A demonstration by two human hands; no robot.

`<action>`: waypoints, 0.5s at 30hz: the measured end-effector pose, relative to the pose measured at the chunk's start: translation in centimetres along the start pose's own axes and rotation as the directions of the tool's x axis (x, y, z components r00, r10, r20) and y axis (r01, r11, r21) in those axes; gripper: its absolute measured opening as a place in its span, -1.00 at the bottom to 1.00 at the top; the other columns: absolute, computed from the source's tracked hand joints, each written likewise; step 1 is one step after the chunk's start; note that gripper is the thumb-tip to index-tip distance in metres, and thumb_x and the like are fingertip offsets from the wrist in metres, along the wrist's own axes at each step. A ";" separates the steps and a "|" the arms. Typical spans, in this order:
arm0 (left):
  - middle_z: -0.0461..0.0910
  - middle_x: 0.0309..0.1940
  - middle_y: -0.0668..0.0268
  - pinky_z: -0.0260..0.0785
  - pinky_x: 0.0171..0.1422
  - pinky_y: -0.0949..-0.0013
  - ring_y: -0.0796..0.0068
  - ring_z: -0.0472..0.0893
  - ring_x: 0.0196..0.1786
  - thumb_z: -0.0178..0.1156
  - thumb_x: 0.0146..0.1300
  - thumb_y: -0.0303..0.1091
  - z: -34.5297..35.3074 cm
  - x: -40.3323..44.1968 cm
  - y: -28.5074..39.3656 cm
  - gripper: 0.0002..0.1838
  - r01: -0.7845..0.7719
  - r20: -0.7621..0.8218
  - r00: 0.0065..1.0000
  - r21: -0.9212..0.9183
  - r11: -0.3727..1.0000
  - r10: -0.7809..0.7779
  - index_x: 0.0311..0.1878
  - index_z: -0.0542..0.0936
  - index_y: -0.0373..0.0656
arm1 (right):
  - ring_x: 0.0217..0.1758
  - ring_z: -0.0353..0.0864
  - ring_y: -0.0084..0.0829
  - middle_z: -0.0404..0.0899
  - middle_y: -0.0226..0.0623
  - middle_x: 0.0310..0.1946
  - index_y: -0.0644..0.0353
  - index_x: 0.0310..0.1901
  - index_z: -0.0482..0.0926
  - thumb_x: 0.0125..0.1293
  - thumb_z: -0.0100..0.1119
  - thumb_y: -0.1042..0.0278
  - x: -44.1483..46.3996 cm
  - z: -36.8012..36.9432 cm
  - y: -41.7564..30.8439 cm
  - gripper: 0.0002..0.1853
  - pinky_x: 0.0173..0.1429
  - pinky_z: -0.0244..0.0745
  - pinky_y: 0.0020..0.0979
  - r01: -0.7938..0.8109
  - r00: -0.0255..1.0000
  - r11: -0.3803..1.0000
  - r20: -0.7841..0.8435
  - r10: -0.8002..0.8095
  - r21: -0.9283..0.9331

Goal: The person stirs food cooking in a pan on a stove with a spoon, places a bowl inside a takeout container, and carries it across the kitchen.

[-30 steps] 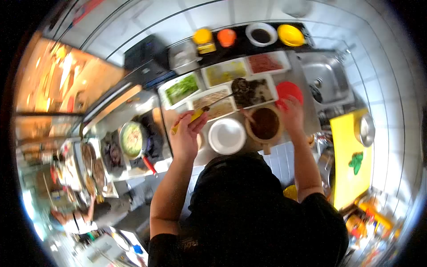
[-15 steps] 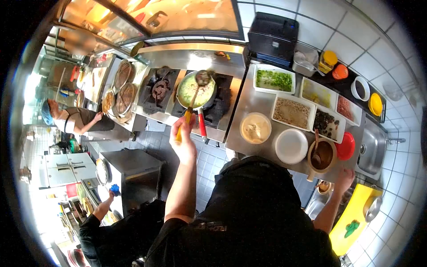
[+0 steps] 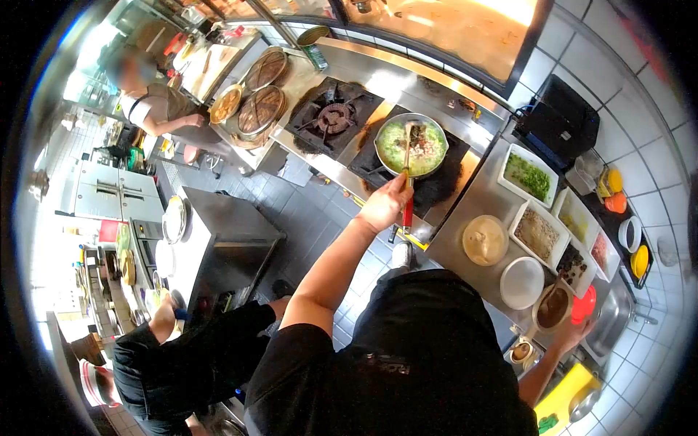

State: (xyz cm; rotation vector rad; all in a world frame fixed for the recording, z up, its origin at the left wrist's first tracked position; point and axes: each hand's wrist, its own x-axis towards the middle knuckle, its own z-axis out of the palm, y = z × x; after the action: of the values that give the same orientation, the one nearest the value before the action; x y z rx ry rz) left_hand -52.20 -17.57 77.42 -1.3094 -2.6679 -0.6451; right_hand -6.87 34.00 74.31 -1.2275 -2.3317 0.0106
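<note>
My left hand (image 3: 385, 206) is closed round the handle of a ladle (image 3: 408, 154). The ladle's bowl dips into a pan (image 3: 392, 168) of pale green, bubbling food with brown and whitish bits. The pan stands on the right burner, and its red handle (image 3: 408, 211) points toward me just beside my left hand. At the counter's front right edge, my right hand (image 3: 573, 334) rests with fingers outstretched, holding nothing I can see. Nearest to it are a red dish (image 3: 584, 305) and a brown pot (image 3: 544, 325) with a spoon in it.
Trays of chopped greens (image 3: 528, 174) and grainy pale food (image 3: 537, 233) stand on the right counter, near a beige tub (image 3: 485, 240) and white lid (image 3: 521, 283). A sink (image 3: 611, 320) lies right. Co-workers stand at far left and lower left (image 3: 196, 356).
My view has swung, shifting the stove rightward. The ladle has gone down from above the pan into the food. My right hand's fingers have spread. The lower-left co-worker has leaned into view.
</note>
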 end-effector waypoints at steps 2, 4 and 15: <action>0.42 0.34 -0.23 0.59 0.22 0.14 -0.11 0.65 0.16 0.27 0.16 -0.52 -1.3 -0.4 0.7 -0.52 0.054 0.009 0.999 -0.087 0.995 -0.053 0.21 0.59 -0.16 | 0.51 0.29 0.17 0.29 0.23 0.44 0.25 0.31 0.50 0.34 0.25 0.28 0.2 0.6 0.2 -0.48 0.57 0.25 0.01 0.035 0.999 0.999 -0.004 -0.035 -0.039; 0.44 0.32 -0.23 0.53 0.29 0.15 -0.12 0.62 0.20 0.41 0.03 -0.48 -3.5 -0.4 1.4 -0.41 0.137 0.079 0.989 -0.164 0.977 -0.125 0.21 0.58 -0.20 | 0.53 0.26 0.18 0.27 0.25 0.45 0.26 0.30 0.51 0.35 0.25 0.27 0.5 -0.7 -1.5 -0.48 0.58 0.23 0.00 0.059 0.998 0.998 0.015 -0.059 -0.030; 0.66 0.08 0.00 0.57 0.19 0.15 -0.02 0.70 0.05 0.27 0.23 -0.60 -10.6 -2.2 5.4 -0.70 0.165 -0.025 0.982 -0.383 0.909 -0.189 0.05 0.67 -0.23 | 0.52 0.24 0.21 0.24 0.23 0.46 0.29 0.32 0.49 0.37 0.27 0.22 0.9 -0.4 -1.9 -0.46 0.56 0.21 0.09 -0.003 0.996 0.999 0.090 0.007 -0.043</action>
State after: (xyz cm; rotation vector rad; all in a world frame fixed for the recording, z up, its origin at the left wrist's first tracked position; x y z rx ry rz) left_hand -47.68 -20.67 88.21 -1.0982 -2.7231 -1.2582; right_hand -8.60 33.45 75.48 -1.2785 -2.4177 0.0183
